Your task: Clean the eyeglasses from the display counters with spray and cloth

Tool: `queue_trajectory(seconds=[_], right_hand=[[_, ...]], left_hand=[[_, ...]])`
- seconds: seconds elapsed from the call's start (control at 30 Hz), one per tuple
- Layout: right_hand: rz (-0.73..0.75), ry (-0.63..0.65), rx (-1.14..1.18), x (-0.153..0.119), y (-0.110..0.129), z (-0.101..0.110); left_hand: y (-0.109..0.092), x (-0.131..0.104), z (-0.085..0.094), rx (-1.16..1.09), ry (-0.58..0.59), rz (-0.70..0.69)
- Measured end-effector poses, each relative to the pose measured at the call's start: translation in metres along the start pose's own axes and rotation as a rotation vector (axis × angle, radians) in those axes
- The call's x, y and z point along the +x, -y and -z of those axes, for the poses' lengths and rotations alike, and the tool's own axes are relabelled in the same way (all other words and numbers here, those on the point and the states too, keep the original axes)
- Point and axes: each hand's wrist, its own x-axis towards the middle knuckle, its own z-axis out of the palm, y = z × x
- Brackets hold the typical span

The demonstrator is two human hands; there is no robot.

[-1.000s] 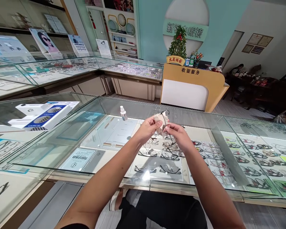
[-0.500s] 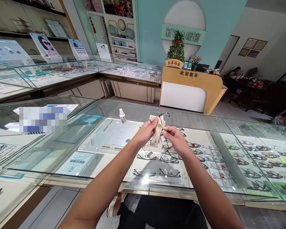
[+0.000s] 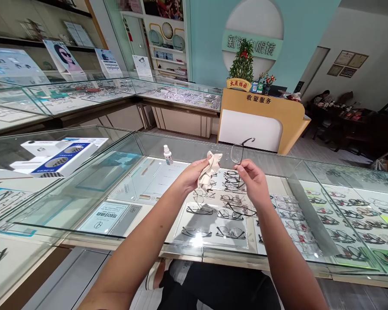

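Above the glass counter, my left hand (image 3: pixel 195 172) pinches a crumpled beige cloth (image 3: pixel 209 171). To its right, my right hand (image 3: pixel 252 178) grips a pair of dark-framed glasses (image 3: pixel 237 154) between thumb and fingers. One lens and a temple stick up above the fingertips; another dark temple hangs below the hand. The cloth and the glasses are apart. A small white bottle (image 3: pixel 168 155) stands upright on the counter, left of the cloth. Rows of glasses (image 3: pixel 230 232) lie on display under the glass.
The glass counter (image 3: pixel 116 172) runs across in front of me. White and blue boxes (image 3: pixel 63 160) lie at its left. A yellow and white service desk (image 3: pixel 261 122) with a plant (image 3: pixel 242 60) stands beyond. More display cases line the left.
My hands have moved apart. The glasses have come out of the cloth and are now up to the right in my right hand, while the cloth stays in my left hand.
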Motion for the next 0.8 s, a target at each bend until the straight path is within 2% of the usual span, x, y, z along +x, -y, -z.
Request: queue_trajectory(seconds=[0.13,0.33,0.4,0.53,0.7,0.8], right_hand=[[0.238,0.071,-0.365,-0.002,0.005,0.003],[0.337,0.266,-0.698,-0.005,0.007,-0.003],[0.382,0.311,-0.787,-0.006,0.006,-0.005],[0.459,0.365,-0.948,-0.008,0.001,-0.010],[0.488,0.397,-1.066,-0.011,-0.010,-0.017],[0.497,0.316,-1.022,-0.011,-0.015,-0.019]], left_hand=[[-0.008,-0.002,0.012,0.169,0.162,0.145],[-0.018,-0.003,0.033,0.374,0.319,0.222],[-0.017,-0.001,0.040,0.398,0.324,0.229],[-0.013,0.000,0.048,0.471,0.248,0.242],[-0.010,-0.001,0.045,0.577,0.331,0.249],[-0.008,0.002,0.041,0.567,0.378,0.190]])
